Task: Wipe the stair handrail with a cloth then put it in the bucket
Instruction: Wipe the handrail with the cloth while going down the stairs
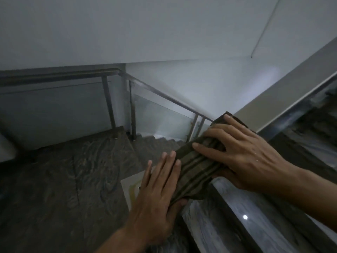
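Both hands are working a dark olive-brown striped cloth (198, 167) draped over the near end of the dark, glossy flat-topped stair handrail (242, 212), which is running toward the lower right. The right hand (242, 152) is pressing down on top of the cloth with fingers spread wide, thumb tucked under the far edge, so it is clamping cloth against rail. The left hand (156, 190) is lying flat along the cloth's left side, fingers straight and together, thumb curling under the hanging lower end, so it is pinching it loosely. The cloth is bunching into long folds rather than lying flat, so likely only part of it is meeting the rail and the wipe may be leaving streaks. The loose lower corner is hanging past the rail end over the dark marbled landing (60, 179) and the descending steps (156, 141); if the left thumb lets go during a stroke, the cloth could slide off and drop down the stairwell. The polished rail looks slippery, so a hard push could skid the right hand off. No bucket is visible, and the dim, blurry light is hiding any remaining dirt.
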